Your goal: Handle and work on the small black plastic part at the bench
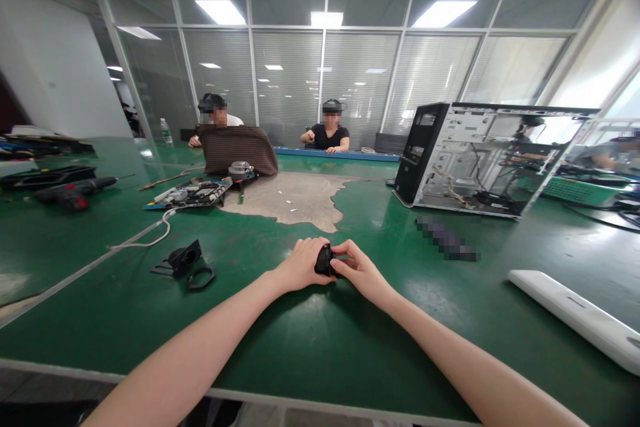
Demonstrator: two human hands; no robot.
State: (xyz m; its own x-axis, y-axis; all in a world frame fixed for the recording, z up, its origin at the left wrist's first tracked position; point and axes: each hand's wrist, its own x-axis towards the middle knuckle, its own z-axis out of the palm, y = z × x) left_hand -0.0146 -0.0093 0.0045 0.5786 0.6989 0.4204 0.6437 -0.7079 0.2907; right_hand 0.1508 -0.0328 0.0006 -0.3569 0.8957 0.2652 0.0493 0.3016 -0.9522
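Observation:
Between my two hands is a small black part [325, 260], its exact kind not clear, just above or on the green table [320, 340]. My left hand [303, 264] wraps round its left side, fingers curled over it. From the right, my right hand [361, 269] pinches the part with thumb and fingertips. To the left lie a black plastic bracket-like piece [184, 258] and a black ring [201, 278] with a flat-sided opening.
An opened computer case [465, 160] stands at right, a white long device [575, 313] nearer. Circuit boards [193, 193], a cable [163, 227] and a drill [75, 193] lie left. Two people sit across the table, one beside a brown cloth-covered object [240, 147].

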